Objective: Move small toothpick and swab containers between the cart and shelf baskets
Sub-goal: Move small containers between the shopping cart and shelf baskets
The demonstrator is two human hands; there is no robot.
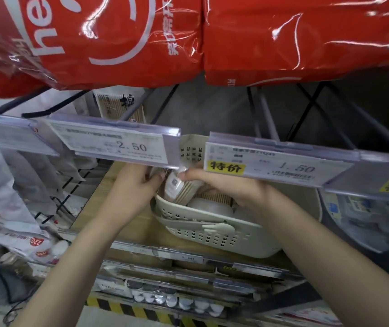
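Observation:
A cream perforated basket (pixel 212 237) stands on the wooden shelf and holds several round toothpick containers. My right hand (pixel 226 185) grips one clear toothpick container (pixel 181 188) with a white label, tilted over the basket's left rim. My left hand (pixel 134 182) reaches in from the left, its fingertips touching the same container's far end; the price rail above partly hides those fingers. More containers (pixel 214 204) lie below my right hand inside the basket.
Price rails with tags 2.50 (pixel 118 145) and 1.50 (pixel 280 166) overhang the shelf. Red plastic bags (pixel 283 38) hang above. Packaged goods (pixel 5 185) fill the left. A grey basket (pixel 363 220) sits at right. Lower shelves hold small tubs (pixel 177 300).

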